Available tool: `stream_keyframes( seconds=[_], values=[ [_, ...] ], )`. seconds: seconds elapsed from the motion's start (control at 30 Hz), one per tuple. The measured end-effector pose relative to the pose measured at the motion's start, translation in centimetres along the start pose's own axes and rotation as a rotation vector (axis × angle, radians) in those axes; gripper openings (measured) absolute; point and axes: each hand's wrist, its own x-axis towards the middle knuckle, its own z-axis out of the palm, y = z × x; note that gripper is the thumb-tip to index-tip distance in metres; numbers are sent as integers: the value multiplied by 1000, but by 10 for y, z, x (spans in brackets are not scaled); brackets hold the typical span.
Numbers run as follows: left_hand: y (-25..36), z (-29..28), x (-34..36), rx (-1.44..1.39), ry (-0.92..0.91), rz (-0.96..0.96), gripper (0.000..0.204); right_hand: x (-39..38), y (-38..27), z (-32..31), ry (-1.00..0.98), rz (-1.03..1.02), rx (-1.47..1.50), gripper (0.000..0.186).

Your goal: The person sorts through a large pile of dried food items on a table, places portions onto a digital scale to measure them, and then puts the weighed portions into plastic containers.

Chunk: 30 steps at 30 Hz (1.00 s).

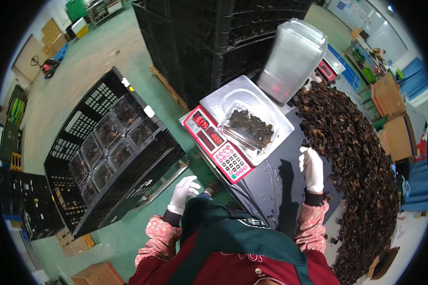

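Note:
A clear plastic tray (pixel 233 134) holding dark brown, crinkled dried pieces (pixel 250 127) rests on the steel pan of a red and white digital scale (pixel 232 162). Its red display is lit. My right hand (pixel 312 167), in a white glove, hovers over the dark table beside the scale, fingers loosely bent and nothing seen in them. To the right lies a large heap of the same dark pieces (pixel 352 152), near that hand but apart from it. My left hand (pixel 183 194), gloved too, hangs off the table's left edge with its fingers apart, holding nothing.
A tall stack of clear plastic trays (pixel 292 61) stands behind the scale. On the left, a black crate (pixel 142 164) holds several filled clear trays (pixel 108 130). Stacked black crates (pixel 185 47) rise at the back. A second scale (pixel 327 71) and cardboard boxes (pixel 389 97) are farther right.

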Motion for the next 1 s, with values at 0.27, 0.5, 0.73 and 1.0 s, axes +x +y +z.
stream_keyframes(
  seconds=[0.27,0.5,0.73,1.0],
  values=[
    [61,115,26,-371,-322,350,57,96,-2,114,-174,-588,-1037,35],
    [106,83,-19,-154,81,603,67,-9,-38,158,-554,-245,-571,23],
    [222,-121,-77,-74,304,809,19,-38,-42,133,-579,-4,-454,25],
    [246,-249,94,202,520,475,60,-40,-36,127,-565,20,-410,28]
  ],
)
